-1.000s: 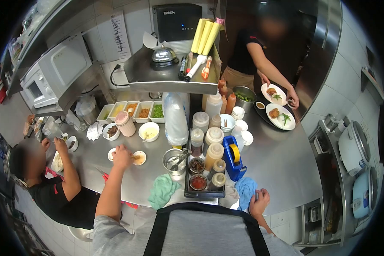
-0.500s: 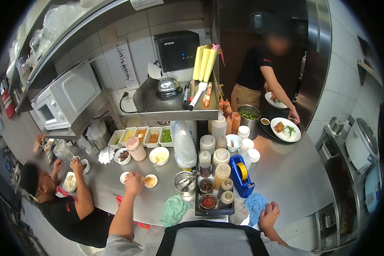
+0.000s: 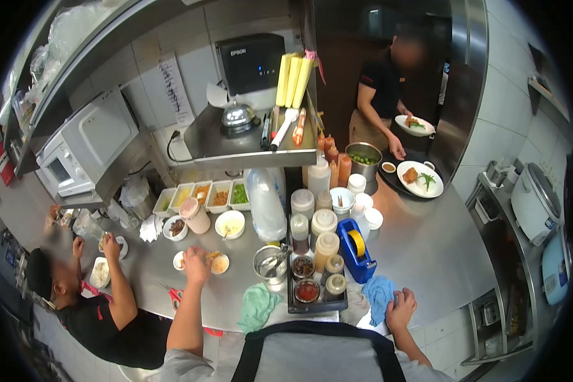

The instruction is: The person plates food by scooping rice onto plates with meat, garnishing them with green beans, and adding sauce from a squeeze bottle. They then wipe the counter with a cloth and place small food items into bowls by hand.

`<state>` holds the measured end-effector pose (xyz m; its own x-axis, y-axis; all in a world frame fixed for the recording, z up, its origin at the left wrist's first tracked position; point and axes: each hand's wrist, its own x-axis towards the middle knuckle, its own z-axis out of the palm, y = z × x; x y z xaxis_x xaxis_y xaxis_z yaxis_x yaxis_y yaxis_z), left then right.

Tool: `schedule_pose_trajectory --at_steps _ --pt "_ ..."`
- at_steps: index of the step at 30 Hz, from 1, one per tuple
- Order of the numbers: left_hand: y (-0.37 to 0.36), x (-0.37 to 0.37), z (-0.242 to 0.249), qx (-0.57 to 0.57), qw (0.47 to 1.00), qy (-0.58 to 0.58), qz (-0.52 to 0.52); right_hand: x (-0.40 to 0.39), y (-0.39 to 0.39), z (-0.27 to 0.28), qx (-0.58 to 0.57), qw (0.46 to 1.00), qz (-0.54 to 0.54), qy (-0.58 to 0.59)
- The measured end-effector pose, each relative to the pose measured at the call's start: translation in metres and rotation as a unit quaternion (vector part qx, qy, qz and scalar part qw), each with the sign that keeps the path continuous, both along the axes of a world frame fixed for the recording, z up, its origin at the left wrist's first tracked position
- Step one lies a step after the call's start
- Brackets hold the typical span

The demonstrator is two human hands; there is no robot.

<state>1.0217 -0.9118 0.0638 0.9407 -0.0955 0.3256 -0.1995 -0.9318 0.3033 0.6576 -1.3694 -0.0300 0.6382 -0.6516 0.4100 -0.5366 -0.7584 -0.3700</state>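
Observation:
My left hand [image 3: 197, 267] reaches over the steel counter [image 3: 146, 274], its fingers pinched on a golden-brown piece of food [image 3: 208, 256] that they partly hide. On either side of those fingers stand two small white cups; the right-hand sauce cup [image 3: 219, 263] holds a pale orange sauce. Down at the counter's front edge rests my right hand [image 3: 401, 312], fingers loosely bent and apart, with nothing visible in it. It lies beside a crumpled blue cloth [image 3: 380, 298]. Red-handled scissors [image 3: 174, 297] lie left of my left forearm.
A black tray [image 3: 318, 304] of sauce bottles and a blue tape dispenser [image 3: 356, 251] fill the middle. A green cloth [image 3: 260, 305] and a steel bowl [image 3: 271, 263] lie nearby. One co-worker [image 3: 102, 318] works at left; another [image 3: 382, 95] handles plates at back right.
My left hand has shifted slightly up and left, closer to the left cup. The back-right co-worker has lifted one plate and drawn a hand back from the other. The camera view has tilted slightly.

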Motion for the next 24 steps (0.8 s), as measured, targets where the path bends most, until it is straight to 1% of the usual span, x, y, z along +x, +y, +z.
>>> schedule_pose_trajectory --at_steps 3,5,7,9,12,15,17,18,20,21,24 --pt "0.002 -0.001 0.002 0.024 1.000 0.015 -0.009 0.001 0.002 -0.003 0.008 1.000 -0.002 0.005" --pt "0.006 0.006 -0.006 0.040 0.998 -0.026 -0.035 0.002 -0.002 -0.006 0.003 1.000 -0.008 0.013" --pt "0.005 0.009 -0.004 0.049 0.995 -0.065 -0.050 0.003 -0.005 -0.015 -0.014 0.999 0.001 0.034" --pt "0.004 0.008 -0.002 0.005 0.995 -0.082 -0.053 -0.001 -0.007 -0.020 -0.024 0.998 0.005 0.055" --pt "0.004 0.000 0.013 0.017 1.000 0.015 -0.004 0.005 -0.007 -0.024 -0.028 0.998 0.001 0.063" --pt "0.006 0.003 0.015 0.041 0.998 0.054 -0.007 0.003 -0.011 -0.030 -0.034 0.998 0.017 0.046" --pt "0.004 0.005 0.013 0.074 0.996 0.056 -0.013 0.003 -0.009 -0.029 -0.039 0.997 0.015 0.064" --pt "0.001 0.007 0.015 0.097 0.993 0.057 -0.026 0.004 -0.009 -0.026 -0.042 0.997 -0.005 0.065" --pt "-0.001 0.005 0.010 0.093 0.993 0.046 -0.052 0.006 -0.008 -0.018 -0.033 0.998 0.002 0.048" --pt "0.002 0.002 0.009 0.100 0.992 0.023 -0.070 0.004 -0.006 -0.016 -0.027 0.999 0.007 0.043" --pt "0.006 0.001 0.006 0.045 0.998 -0.008 -0.044 0.006 -0.003 -0.009 -0.009 0.999 -0.003 0.035"
